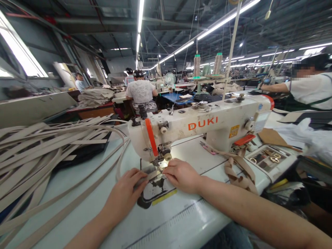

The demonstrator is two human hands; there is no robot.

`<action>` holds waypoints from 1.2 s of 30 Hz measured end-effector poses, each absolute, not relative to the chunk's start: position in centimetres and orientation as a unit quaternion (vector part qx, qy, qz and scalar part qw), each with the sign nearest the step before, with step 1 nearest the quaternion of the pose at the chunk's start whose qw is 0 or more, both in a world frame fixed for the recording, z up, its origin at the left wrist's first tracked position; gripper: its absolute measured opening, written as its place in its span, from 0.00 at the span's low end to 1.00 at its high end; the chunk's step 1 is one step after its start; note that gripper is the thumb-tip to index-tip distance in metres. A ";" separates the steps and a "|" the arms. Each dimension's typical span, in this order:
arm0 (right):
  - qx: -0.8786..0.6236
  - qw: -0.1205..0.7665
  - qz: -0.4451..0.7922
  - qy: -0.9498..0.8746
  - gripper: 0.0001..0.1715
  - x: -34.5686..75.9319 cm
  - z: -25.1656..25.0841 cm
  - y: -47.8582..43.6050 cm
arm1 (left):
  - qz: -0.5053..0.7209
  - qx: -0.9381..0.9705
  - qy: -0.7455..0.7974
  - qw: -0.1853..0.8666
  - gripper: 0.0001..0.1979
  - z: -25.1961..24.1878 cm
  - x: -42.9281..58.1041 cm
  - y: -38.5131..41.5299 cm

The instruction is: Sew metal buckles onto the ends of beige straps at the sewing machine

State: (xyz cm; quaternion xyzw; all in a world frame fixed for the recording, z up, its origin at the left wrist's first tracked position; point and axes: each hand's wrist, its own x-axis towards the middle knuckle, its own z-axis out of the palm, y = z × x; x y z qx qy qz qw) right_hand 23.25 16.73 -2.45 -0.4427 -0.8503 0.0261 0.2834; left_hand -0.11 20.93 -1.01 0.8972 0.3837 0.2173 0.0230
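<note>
A white DUKI sewing machine [178,126] stands before me, its lamp lighting the needle area [164,165]. My left hand [127,190] lies left of the presser foot, thumb and fingers closed on a short length of beige strap [153,174] that runs under the foot. Just right of the needle, my right hand [183,174] is closed in a pinch; its fingertips hide what they hold. Beneath both hands is the metal needle plate [159,188], dark-stained, with a yellow strip [164,197] along its near edge.
A heap of beige straps [33,148] covers the left side, some trailing across the table [85,173]. On the right lie scissors [207,148], a coiled tan strip [240,171] and a tray [269,167] with metal rings. Co-workers [141,90] sit beyond; another person [311,86] is at right.
</note>
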 end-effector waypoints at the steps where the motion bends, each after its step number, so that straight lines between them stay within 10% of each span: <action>1: -0.435 0.272 0.024 -0.858 0.12 23.2 -2.4 16.7 | 0.222 0.897 0.382 0.029 0.18 -1.2 0.0 20.7; 36: -0.430 0.217 -0.042 -0.875 0.16 22.7 -2.5 16.8 | 0.257 0.935 0.247 0.004 0.17 -2.7 1.1 22.6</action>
